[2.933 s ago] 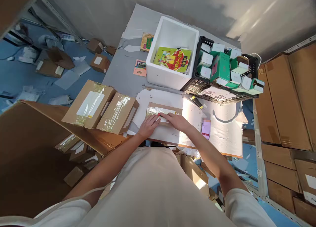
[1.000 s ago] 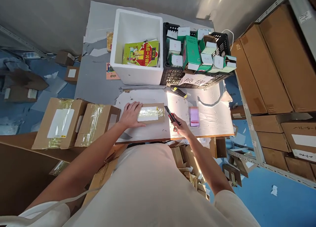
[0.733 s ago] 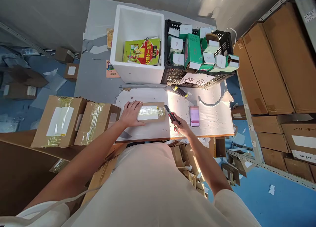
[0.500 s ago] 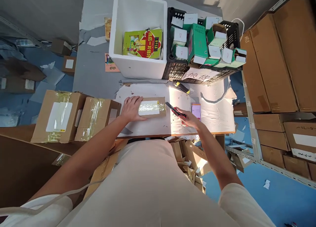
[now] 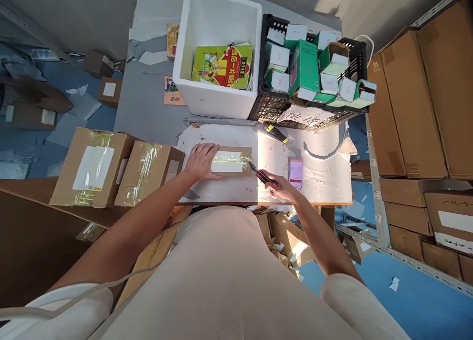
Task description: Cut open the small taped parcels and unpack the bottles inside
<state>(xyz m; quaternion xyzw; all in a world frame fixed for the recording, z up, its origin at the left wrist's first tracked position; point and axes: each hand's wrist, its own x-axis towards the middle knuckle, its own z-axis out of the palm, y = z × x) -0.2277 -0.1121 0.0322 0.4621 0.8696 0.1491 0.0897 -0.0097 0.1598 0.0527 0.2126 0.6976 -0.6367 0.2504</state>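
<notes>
A small taped cardboard box (image 5: 231,168) with a white label lies on the white-covered table top (image 5: 221,194). My left hand (image 5: 201,161) grips its left end, with fingers toward the far side and the thumb along the near side. A black utility knife (image 5: 263,175) with some red on it is held in my right hand (image 5: 281,186). Its blade tip meets the clear tape at the box's right end; how deep it goes cannot be seen. Just right of that hand lies a phone (image 5: 295,172) with a lit screen.
A yellow-and-black cutter (image 5: 275,132) lies behind the box. Farther back stand a white foam box (image 5: 218,102) with picture books and a black crate (image 5: 271,101) of green-and-white cartons. At left sit two taped boxes (image 5: 121,133) (image 5: 157,155). Shelved cartons (image 5: 402,189) stand right.
My right hand has brought the knife left and slightly down, so its tip now reaches the box's right end. The left hand stays on the box. The whole view has shifted slightly.
</notes>
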